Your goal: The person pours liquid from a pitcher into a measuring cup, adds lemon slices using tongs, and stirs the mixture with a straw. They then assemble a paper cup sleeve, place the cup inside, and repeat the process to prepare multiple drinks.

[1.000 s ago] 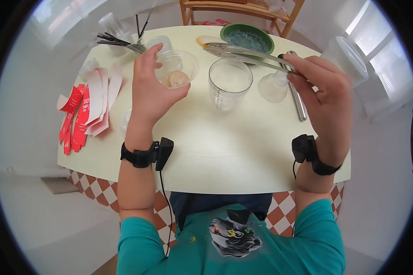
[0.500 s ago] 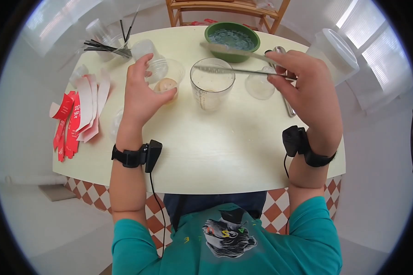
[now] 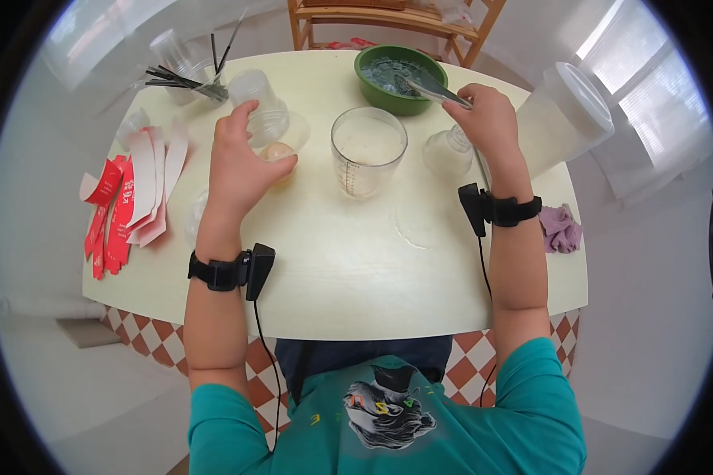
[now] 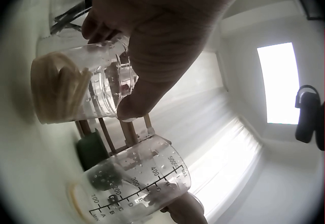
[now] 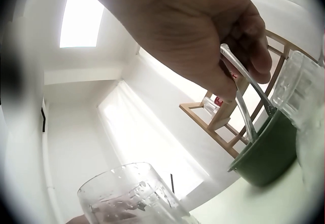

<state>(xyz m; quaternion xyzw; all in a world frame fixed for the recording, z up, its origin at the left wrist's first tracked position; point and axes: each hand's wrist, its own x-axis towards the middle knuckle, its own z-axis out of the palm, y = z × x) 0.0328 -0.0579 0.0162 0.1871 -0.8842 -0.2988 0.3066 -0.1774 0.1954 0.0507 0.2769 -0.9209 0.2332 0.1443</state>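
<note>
My left hand (image 3: 240,162) grips a clear plastic cup (image 4: 104,76) near its rim. Pale beige pieces (image 4: 58,89) lie at the bottom of that cup, which stands at the table surface. My right hand (image 3: 487,123) pinches metal tongs (image 5: 244,89) by their upper part. The tips of the tongs dip into a green bowl (image 3: 396,101) of water at the back of the table. Between the hands stands a clear measuring cup (image 3: 368,162), marked with a black scale and beaded with drops inside; it holds a little at its bottom.
Red paper strips (image 3: 120,218) and white ones (image 3: 144,178) lie at the left. Behind them, black sticks (image 3: 178,81) stand in a clear cup. A clear bottle-shaped vessel (image 3: 446,156), a large lidded container (image 3: 574,111) and a purple cloth (image 3: 561,229) are on the right.
My right hand has carried the tongs from over the measuring cup back to the green bowl, their tips now down in it. My left hand has lowered the plastic cup toward the table.
</note>
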